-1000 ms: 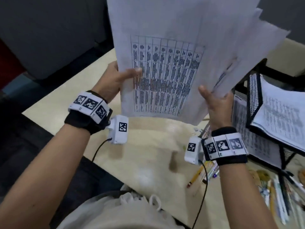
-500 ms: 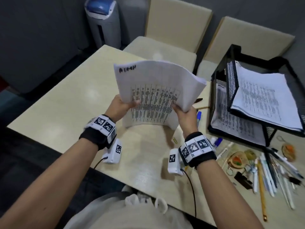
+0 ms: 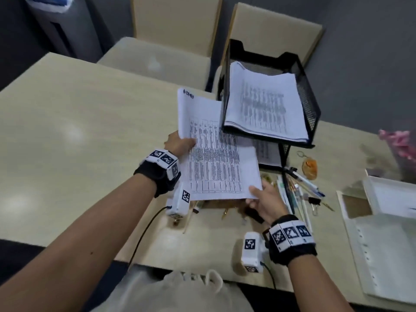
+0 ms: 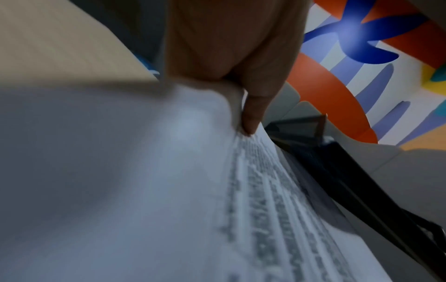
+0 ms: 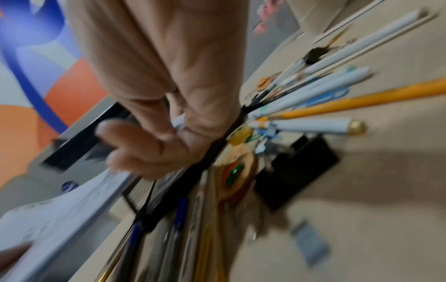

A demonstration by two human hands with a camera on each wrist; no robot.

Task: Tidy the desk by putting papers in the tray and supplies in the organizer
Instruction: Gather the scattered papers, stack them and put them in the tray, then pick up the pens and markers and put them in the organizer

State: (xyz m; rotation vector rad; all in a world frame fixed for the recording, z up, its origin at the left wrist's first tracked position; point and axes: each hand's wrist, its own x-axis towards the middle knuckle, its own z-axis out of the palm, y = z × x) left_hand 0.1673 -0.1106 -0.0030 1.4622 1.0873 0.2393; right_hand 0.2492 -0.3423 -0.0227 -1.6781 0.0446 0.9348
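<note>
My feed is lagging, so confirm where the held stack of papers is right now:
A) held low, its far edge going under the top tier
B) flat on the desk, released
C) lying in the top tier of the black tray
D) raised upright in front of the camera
A: the left hand and right hand hold the paper stack low, its far right edge hidden behind the black tray's top tier.

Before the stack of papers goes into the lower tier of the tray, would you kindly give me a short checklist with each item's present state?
1. Left hand grips the paper stack at its left edge: ok.
2. Right hand holds the stack's near right corner: cannot tell; the right wrist view shows relaxed fingers.
3. Stack's far edge points under the top tier of the black mesh tray: ok.
4. Lower tier has room: cannot tell; it already holds sheets.
5. Stack clear of the pens on the desk: ok.
</note>
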